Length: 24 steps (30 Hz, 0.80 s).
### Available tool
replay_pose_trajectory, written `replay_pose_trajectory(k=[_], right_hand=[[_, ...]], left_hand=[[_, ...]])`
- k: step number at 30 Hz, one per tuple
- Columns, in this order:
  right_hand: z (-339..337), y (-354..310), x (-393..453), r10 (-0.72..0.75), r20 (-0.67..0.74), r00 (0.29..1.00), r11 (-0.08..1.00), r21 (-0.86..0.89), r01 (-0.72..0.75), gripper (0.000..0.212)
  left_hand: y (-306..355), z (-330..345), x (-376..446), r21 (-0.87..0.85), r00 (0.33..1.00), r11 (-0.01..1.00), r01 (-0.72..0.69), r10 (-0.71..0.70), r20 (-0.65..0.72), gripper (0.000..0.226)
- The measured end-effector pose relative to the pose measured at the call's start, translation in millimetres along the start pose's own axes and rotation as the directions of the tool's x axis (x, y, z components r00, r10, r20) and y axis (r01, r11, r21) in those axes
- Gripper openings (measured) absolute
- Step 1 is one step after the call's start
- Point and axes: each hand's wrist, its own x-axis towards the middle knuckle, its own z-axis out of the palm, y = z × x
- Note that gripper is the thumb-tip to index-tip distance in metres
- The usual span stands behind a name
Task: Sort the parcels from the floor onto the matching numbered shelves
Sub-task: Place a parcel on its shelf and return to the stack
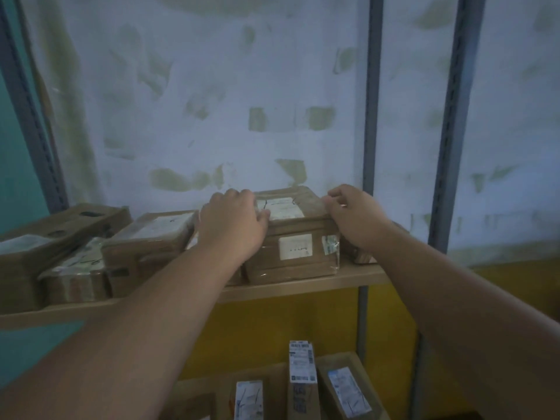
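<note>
- Head view: my left hand (pixel 233 221) and right hand (pixel 353 216) gripped a taped box (pixel 295 237) on the shelf (pixel 303 286).
- More boxes (pixel 148 237) sat beside it.

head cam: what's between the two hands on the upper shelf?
The taped brown parcel: left hand and right hand grip its top edges, head view.

We have a single view, from a camera worn on the head, facing forward and slightly down at the light wooden shelf board (pixel 348 275) from close range, with both forearms reaching in from the bottom edge. Above that board we look straight at the patchy whitish wall (pixel 212 101) behind it, crossed by grey metal uprights (pixel 371 116). Below the board, a lower level of brown cardboard boxes (pixel 345 386) is cut off by the bottom edge.
</note>
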Motion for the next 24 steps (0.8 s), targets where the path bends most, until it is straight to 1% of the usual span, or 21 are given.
replay_pose_trajectory(k=[2, 4, 6, 9, 12, 17, 20, 22, 24], right_hand=[[-14.9, 14.7, -4.3, -0.005, -0.087, 0.996, 1.000, -0.015, 0.003, 0.039], [-30.7, 33.6, -10.9, -0.033, -0.143, 0.989, 0.997, -0.071, 0.023, 0.036], [-41.0, 53.0, -20.0, -0.040, -0.138, 0.990, 0.994, -0.110, 0.025, 0.034], [-42.5, 80.1, -29.2, -0.055, -0.112, 0.992, 0.986, -0.162, 0.037, 0.038], [-39.2, 97.1, -28.7, -0.096, -0.134, 0.986, 0.985, -0.157, 0.075, 0.042], [-32.2, 113.0, -26.5, -0.053, -0.115, 0.992, 0.996, -0.081, 0.044, 0.053], [-24.2, 116.0, -26.3, -0.021, -0.114, 0.993, 0.998, -0.060, 0.014, 0.056], [-19.4, 117.4, -24.5, 0.003, -0.151, 0.989, 0.999, -0.042, -0.010, 0.058], [-16.1, 118.1, -22.9, 0.047, -0.197, 0.979, 0.999, -0.002, -0.048, 0.058]], left_hand=[[20.4, 0.5, 2.6, -0.037, 0.991, 0.991, -0.132, 0.132, 0.004, 0.043], [41.1, 2.0, 7.9, -0.136, 0.970, 0.963, -0.231, 0.239, 0.048, 0.044], [61.1, 5.3, 17.9, -0.183, 0.947, 0.940, -0.288, 0.309, 0.094, 0.042], [92.5, 12.6, 38.1, -0.219, 0.913, 0.915, -0.340, 0.377, 0.158, 0.043], [118.1, 19.3, 60.6, -0.176, 0.878, 0.907, -0.382, 0.416, 0.237, 0.046], [140.5, 25.2, 92.1, -0.080, 0.804, 0.881, -0.466, 0.460, 0.377, 0.050], [148.1, 30.8, 109.4, -0.069, 0.726, 0.870, -0.487, 0.448, 0.521, 0.054], [152.3, 35.9, 123.0, -0.009, 0.659, 0.849, -0.528, 0.416, 0.626, 0.058], [155.7, 41.4, 138.5, 0.086, 0.607, 0.815, -0.574, 0.352, 0.713, 0.064]])
